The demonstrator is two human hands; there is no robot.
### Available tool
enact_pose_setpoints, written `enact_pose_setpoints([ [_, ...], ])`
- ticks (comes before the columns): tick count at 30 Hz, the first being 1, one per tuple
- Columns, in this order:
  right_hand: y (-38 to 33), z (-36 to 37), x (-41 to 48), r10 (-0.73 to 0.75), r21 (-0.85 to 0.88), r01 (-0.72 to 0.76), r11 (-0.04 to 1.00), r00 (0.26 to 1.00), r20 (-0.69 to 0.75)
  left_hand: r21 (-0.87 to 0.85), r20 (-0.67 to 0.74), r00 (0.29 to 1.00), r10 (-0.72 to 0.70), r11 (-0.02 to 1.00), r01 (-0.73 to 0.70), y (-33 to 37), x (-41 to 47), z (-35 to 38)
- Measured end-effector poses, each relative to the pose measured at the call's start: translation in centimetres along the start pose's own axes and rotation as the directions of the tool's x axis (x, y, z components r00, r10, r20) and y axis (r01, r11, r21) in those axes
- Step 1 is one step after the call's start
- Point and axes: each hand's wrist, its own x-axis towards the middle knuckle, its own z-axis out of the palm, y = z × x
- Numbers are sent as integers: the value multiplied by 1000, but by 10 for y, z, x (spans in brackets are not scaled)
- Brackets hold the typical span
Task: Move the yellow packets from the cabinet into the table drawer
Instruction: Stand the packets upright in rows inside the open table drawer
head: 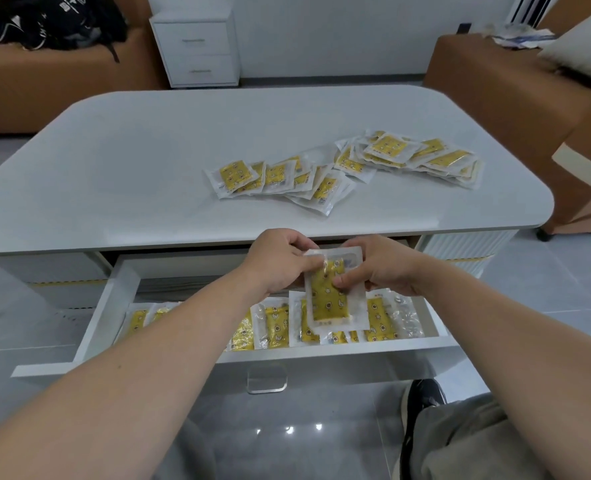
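Observation:
My left hand [276, 261] and my right hand [380, 265] both grip a small stack of yellow packets [330, 299], held upright over the open table drawer [114, 306]. A row of yellow packets [276, 327] stands inside the drawer along its front, partly hidden by my arms. Two loose piles of yellow packets lie on the grey tabletop [131, 168]: one near the middle [276, 178] and a bigger one to the right [411, 155].
A small white two-drawer cabinet [197, 46] stands against the far wall. Brown sofas [494, 98] flank the table left and right, with a black bag [51, 19] on the left one. My shoe [422, 400] rests on the glossy floor below the drawer.

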Motion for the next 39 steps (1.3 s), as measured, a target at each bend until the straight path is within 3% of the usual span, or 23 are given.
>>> enact_pose_setpoints([
  [6,30,3,15,175,-263,-215,941,971,-165,98,-125,989,74,993,-62,1,3,-13],
  [11,52,15,31,293,-273,-334,902,939,-181,114,-121,987,103,990,-89,4,2,-14],
  [14,57,24,41,252,-376,-316,871,945,-210,142,-111,985,130,983,-114,4,3,-13],
  [19,64,33,49,112,-702,-246,668,966,-232,162,-127,982,139,980,-118,5,6,-14],
  [23,64,34,48,105,-779,-273,564,960,-261,190,-129,981,142,975,-115,4,7,-12],
  [28,47,38,40,61,-799,-295,524,949,-311,236,-169,969,182,962,-139,6,9,-12],
  [34,-17,25,29,26,-754,-127,645,989,-145,405,-310,911,271,905,-131,10,21,-25],
  [39,-66,7,37,-144,-415,-15,910,926,-348,557,-353,871,343,824,-99,8,49,-39],
])
